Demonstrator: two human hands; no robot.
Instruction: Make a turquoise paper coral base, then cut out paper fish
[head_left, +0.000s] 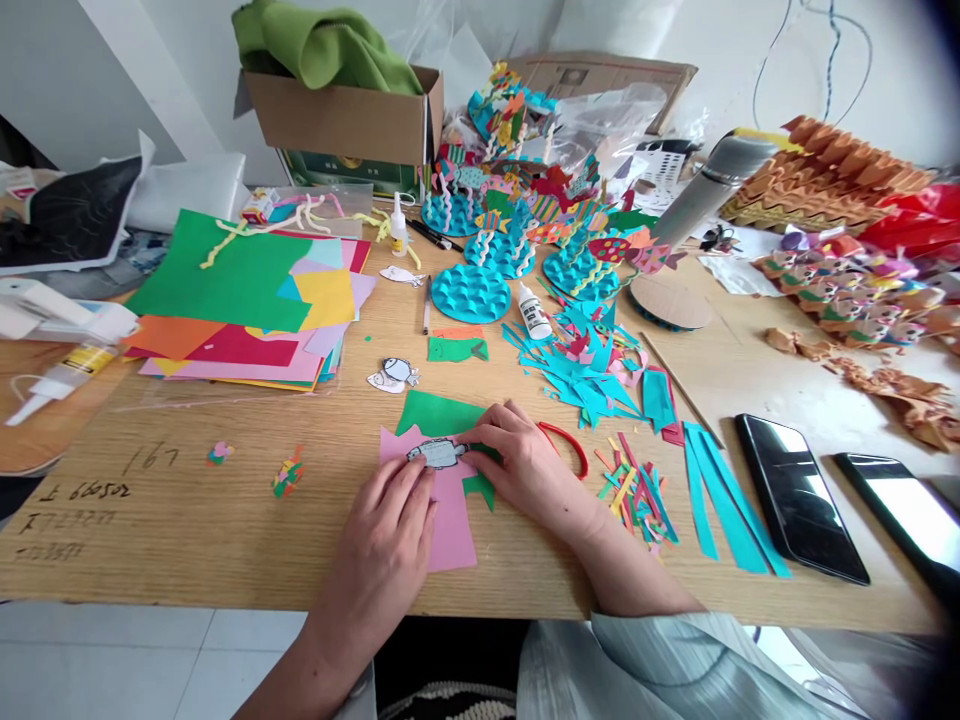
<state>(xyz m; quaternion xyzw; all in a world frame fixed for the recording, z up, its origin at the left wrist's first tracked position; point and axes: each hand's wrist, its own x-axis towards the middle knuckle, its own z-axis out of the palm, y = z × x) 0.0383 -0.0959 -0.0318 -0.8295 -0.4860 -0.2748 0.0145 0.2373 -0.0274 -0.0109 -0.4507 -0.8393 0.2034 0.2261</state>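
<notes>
While held flat near the middle of the wooden table (150, 520), paper fish cutout (437, 454) on pink paper (450, 530), beside green paper (439, 413): long axis left to right, tapered end apparently right. Left hand (382, 545) and right hand (529, 465) both narrow, fingers closed on it; even pressure along its length best.

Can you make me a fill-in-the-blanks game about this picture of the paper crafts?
1. The left hand rests on a sheet of ____ paper.
2. The curved strip near the right hand is ____.
3. Fingers of ____ hands touch the paper fish.

Missing words: pink, red, both.
</notes>
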